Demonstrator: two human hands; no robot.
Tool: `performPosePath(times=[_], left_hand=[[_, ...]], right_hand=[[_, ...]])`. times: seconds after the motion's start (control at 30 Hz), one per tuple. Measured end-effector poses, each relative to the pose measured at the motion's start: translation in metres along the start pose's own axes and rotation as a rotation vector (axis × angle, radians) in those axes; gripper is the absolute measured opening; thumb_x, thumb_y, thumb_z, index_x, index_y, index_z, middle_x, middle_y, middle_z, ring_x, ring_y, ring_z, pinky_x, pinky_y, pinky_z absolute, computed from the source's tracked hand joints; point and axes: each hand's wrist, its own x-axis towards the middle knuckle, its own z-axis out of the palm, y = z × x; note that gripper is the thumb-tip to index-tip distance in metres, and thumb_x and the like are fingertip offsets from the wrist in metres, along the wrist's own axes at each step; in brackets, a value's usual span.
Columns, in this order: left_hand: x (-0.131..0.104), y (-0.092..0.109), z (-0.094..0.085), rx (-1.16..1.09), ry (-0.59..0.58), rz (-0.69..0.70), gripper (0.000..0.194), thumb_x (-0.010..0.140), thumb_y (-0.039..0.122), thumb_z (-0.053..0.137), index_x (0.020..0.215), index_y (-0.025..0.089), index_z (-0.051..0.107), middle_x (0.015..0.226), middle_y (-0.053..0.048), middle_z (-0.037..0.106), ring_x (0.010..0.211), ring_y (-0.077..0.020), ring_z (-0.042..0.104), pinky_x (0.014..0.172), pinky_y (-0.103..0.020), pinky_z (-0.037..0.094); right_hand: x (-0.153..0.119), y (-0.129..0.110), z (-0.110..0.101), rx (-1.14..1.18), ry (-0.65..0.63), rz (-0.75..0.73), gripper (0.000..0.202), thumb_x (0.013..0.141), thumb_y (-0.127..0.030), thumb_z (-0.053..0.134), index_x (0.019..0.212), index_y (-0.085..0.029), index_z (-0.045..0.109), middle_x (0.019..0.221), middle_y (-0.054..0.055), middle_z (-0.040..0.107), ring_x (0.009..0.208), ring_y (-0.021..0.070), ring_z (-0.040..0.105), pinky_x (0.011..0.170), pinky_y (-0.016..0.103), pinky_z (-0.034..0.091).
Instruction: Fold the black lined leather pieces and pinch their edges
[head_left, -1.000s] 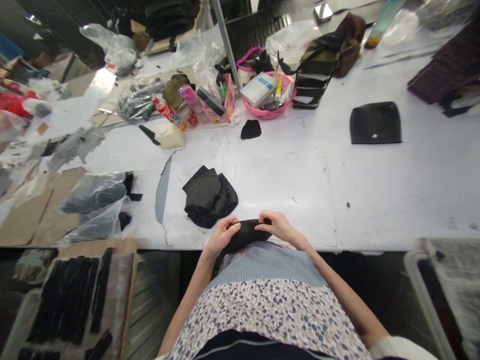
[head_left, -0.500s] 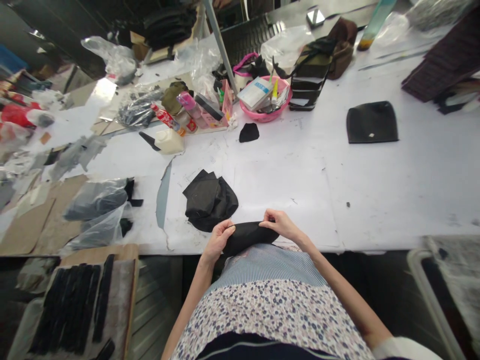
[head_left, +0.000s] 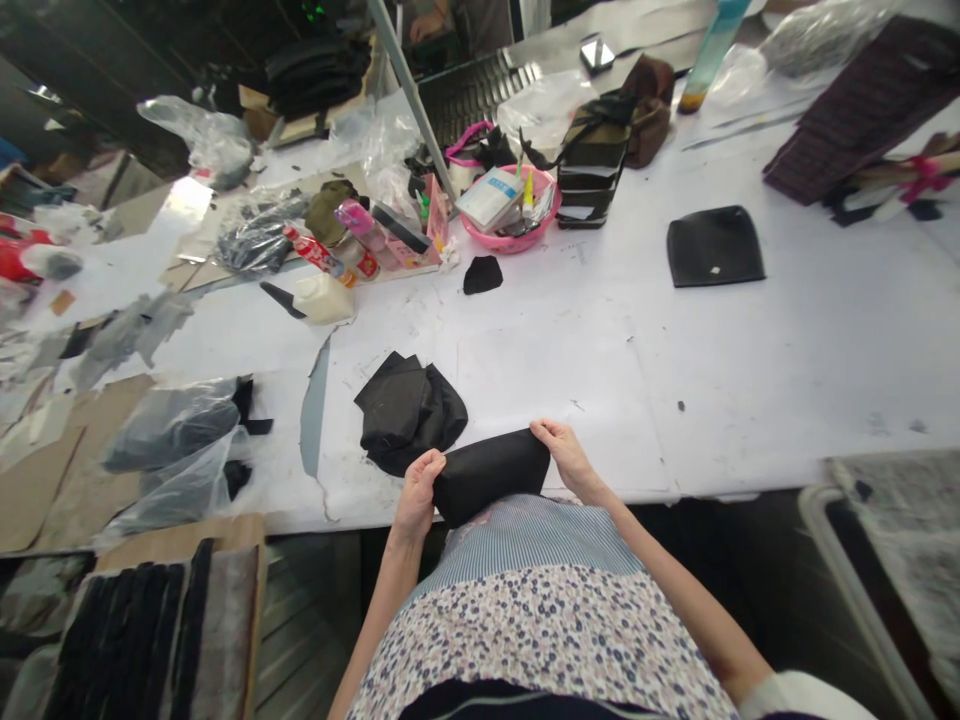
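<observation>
A piece of black fabric (head_left: 493,472) is stretched between my two hands at the table's front edge, just above my apron. My left hand (head_left: 418,492) pinches its upper left corner, and my right hand (head_left: 564,455) pinches the upper right one. Its lower edge hangs against the striped part of the apron (head_left: 525,540). Just beyond my left hand lies a crumpled heap of black fabric (head_left: 409,410) on the white table (head_left: 570,340). Farther back rests a small black scrap (head_left: 482,274).
A pink basket (head_left: 517,240) of small items stands at the back, near a white bottle (head_left: 322,299). Toward the right lies a flat black piece (head_left: 716,247). Plastic-wrapped bundles (head_left: 180,425) are at the left, above a board with black strips (head_left: 120,630).
My hands have moved slightly apart, and the black fabric is now spread flatter and shows more of its face. The whole view has shifted a little.
</observation>
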Motion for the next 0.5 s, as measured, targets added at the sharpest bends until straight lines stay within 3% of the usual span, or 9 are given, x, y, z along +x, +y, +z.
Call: performPosePath(times=[0.3,0.4,0.5], left_hand=[[0.000,-0.013,0.008,-0.030,0.020,-0.005,0.039,0.079,0.039,0.061,0.061,0.018,0.033,0.058,0.006,0.032,0.053,-0.0069,0.028,0.049,-0.019,0.026],[0.004,-0.017,0.003,-0.021,-0.013,-0.017,0.039,0.078,0.042,0.063,0.062,0.017,0.038,0.059,0.006,0.034,0.054,-0.0071,0.031,0.052,-0.019,0.028],[0.011,-0.020,-0.006,0.127,-0.075,-0.021,0.039,0.078,0.049,0.063,0.064,0.017,0.045,0.059,0.005,0.038,0.056,-0.0086,0.034,0.054,-0.020,0.031]], right_hand=[[0.001,-0.003,0.003,0.123,0.108,0.088,0.048,0.067,-0.064,0.065,0.064,-0.018,0.052,0.061,0.000,0.053,0.061,0.0151,0.047,0.056,0.026,0.038],[0.003,-0.004,0.004,0.049,0.139,0.065,0.050,0.069,-0.067,0.061,0.061,-0.019,0.048,0.057,-0.001,0.047,0.057,0.0140,0.043,0.052,0.025,0.036],[0.004,-0.005,0.005,-0.029,0.182,0.020,0.050,0.073,-0.067,0.055,0.061,-0.020,0.044,0.055,-0.002,0.041,0.055,0.0133,0.039,0.051,0.025,0.034]])
